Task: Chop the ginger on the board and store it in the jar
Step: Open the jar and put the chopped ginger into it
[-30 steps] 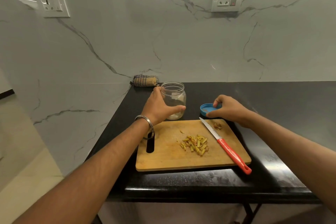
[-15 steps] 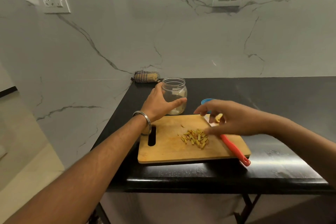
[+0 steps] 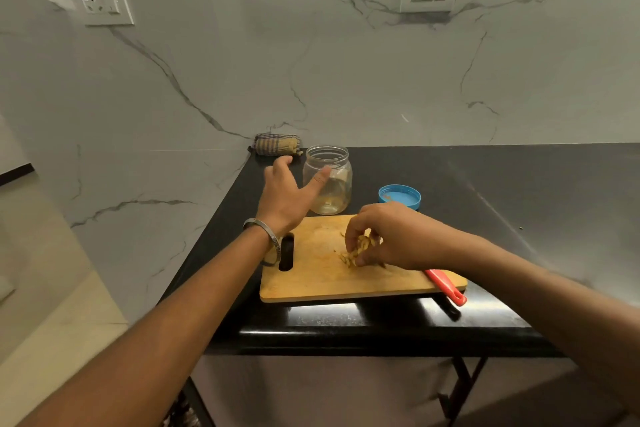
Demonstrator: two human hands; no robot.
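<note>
— So why is the right hand (image 3: 388,236) bunched up at the centre of the frame?

— Its fingers are pinched around a clump of chopped ginger (image 3: 356,251) on the board (image 3: 311,274), probably to carry it over.

— And the left hand (image 3: 287,198)?

— Fingers spread and released, thumb against the jar (image 3: 327,180), seemingly to steady it. The jar stands uncapped just above the board; its blue lid (image 3: 399,197) lies to the right, the knife (image 3: 446,286) at the board's lower-right edge.

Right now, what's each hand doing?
Left hand: open, thumb against the jar, not gripping it.
Right hand: fingers closed on chopped ginger over the board.
</note>
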